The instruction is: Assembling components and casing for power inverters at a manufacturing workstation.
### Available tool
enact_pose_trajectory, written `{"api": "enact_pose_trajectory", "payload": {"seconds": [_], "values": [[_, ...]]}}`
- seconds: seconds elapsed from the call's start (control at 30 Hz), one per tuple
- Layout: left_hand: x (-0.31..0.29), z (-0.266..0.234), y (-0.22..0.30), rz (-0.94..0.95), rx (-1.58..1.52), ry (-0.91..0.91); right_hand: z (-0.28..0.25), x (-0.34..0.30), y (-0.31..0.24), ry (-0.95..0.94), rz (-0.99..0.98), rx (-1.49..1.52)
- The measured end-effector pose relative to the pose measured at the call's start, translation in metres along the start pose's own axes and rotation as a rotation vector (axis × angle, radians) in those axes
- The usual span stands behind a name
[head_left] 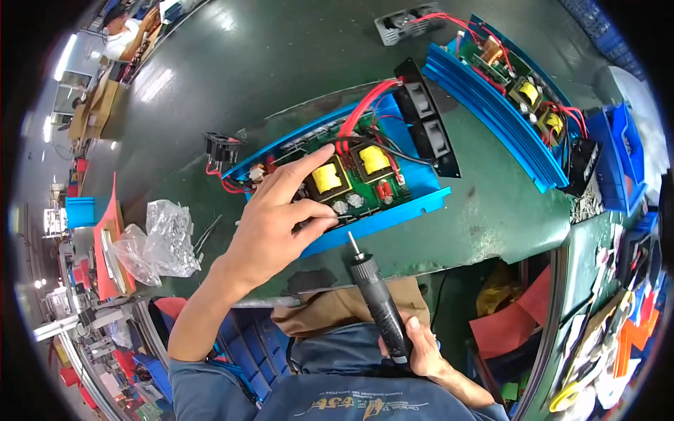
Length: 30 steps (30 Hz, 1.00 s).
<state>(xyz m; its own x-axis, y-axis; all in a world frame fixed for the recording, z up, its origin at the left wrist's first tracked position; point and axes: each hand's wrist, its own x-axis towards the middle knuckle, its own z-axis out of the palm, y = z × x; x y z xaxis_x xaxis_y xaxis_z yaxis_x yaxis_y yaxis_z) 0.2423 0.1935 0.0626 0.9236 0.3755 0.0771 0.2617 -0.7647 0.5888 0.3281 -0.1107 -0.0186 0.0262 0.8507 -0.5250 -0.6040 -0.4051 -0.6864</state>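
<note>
A blue metal housing [428, 200] lies on the bench before me, with a green circuit board [361, 193] and yellow-wound transformers [328, 178] inside. My left hand [270, 221] reaches over its near side. Its index finger stretches across the board towards the red wires [359, 112], while the thumb and another finger come together at the near inner edge; anything between them is too small to make out. My right hand [423, 351] grips a black electric screwdriver [379, 305]. The bit points up at the housing's near wall, just short of it.
A black panel with two sockets [430, 130] hangs by wires at the housing's right end. A second blue housing [498, 119] stands far right, near blue bins [611, 161]. A clear bag of small parts [165, 238] lies left. Another person [125, 38] sits in the upper-left background.
</note>
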Motion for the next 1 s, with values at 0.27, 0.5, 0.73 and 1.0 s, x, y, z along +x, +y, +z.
{"api": "enact_pose_trajectory", "payload": {"seconds": [0.27,0.5,0.73,1.0], "values": [[0.005,-0.012,-0.004,0.023,0.091,0.020,-0.005,-0.001,-0.006,0.120,-0.084,-0.378],[0.014,-0.009,-0.001,0.000,0.121,-0.064,-0.005,0.007,0.002,0.144,-0.180,-0.346],[0.008,-0.010,0.007,-0.058,0.178,-0.096,-0.003,0.003,-0.004,0.102,-0.098,-0.319],[0.009,-0.008,0.009,-0.012,0.216,-0.075,-0.004,0.004,0.001,0.122,-0.141,-0.331]]}}
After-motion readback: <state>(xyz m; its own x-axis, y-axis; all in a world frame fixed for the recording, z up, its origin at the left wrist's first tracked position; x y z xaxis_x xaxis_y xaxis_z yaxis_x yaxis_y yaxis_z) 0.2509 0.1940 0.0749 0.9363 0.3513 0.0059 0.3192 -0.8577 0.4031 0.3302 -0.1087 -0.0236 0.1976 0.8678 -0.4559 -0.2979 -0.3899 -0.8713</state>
